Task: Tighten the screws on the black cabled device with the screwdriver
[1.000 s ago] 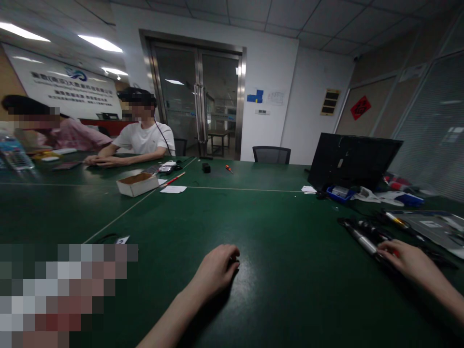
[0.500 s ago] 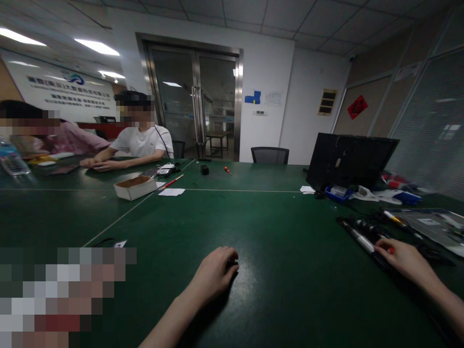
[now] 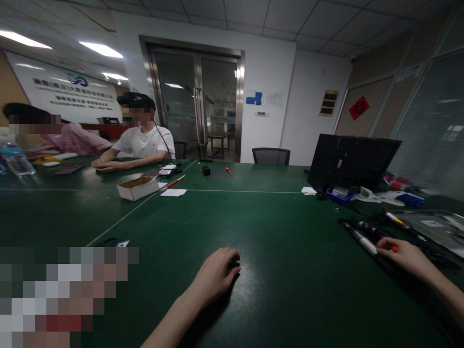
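Note:
My left hand [image 3: 219, 270] rests on the green table [image 3: 253, 217] with fingers loosely curled. A gap shows between its thumb and fingers, and nothing is seen in it. On the right, my right hand [image 3: 404, 256] is closed around a small orange-red object [image 3: 394, 249]; most of it is hidden by the fingers, so its kind is unclear. The fingertips lie against or just beside the end of a long black-and-silver tool [image 3: 364, 241]; whether they touch it I cannot tell. Black cables and dark parts [image 3: 369, 226] lie beyond that hand.
At the right stand a black monitor [image 3: 351, 162], a blue tray [image 3: 340, 194] and a grey panel [image 3: 431, 224]. Farther off are an orange screwdriver [image 3: 228, 171], a black block [image 3: 206, 170] and a white box [image 3: 137, 188]. Two people sit at the far left; a blurred patch covers the lower left.
The whole view has shifted slightly to the right. Both hands keep nearly the same place and pose; a bit more of the orange-red object shows at my right hand.

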